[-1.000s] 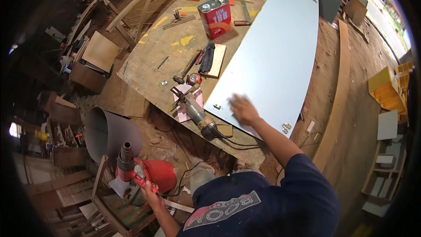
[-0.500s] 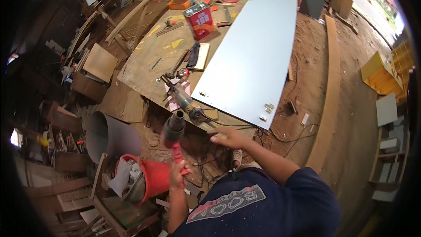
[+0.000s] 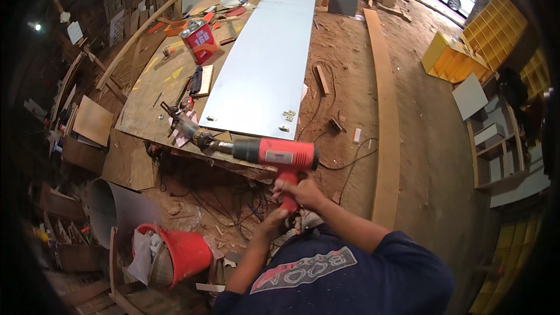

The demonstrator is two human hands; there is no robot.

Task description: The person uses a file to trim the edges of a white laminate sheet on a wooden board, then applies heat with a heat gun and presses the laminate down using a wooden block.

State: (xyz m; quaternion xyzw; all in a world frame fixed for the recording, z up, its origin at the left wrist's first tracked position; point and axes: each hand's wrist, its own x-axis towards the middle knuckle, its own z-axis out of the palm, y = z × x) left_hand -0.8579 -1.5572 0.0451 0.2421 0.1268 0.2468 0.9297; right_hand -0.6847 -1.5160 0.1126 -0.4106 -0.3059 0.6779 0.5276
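I hold a red heat gun (image 3: 274,154) level in front of me, its metal nozzle pointing left toward the near edge of the workbench (image 3: 146,116). My right hand (image 3: 302,191) is wrapped around the handle. Just below it, my left hand (image 3: 271,221) curls at the lower end of the handle, where the cord leaves. Beyond the gun, a long pale grey panel (image 3: 262,58) lies lengthwise on the bench, with small metal fittings near its closest end.
A power tool (image 3: 189,128) lies on the bench corner beside the nozzle, with a red tin can (image 3: 198,41) farther back. A red bucket (image 3: 184,254) and a metal duct (image 3: 111,210) stand at lower left. A long wooden plank (image 3: 385,111) and yellow shelves (image 3: 449,55) lie to the right.
My left hand brought the heat gun up from beside the red bucket to chest height. My right hand left the panel and took the handle.
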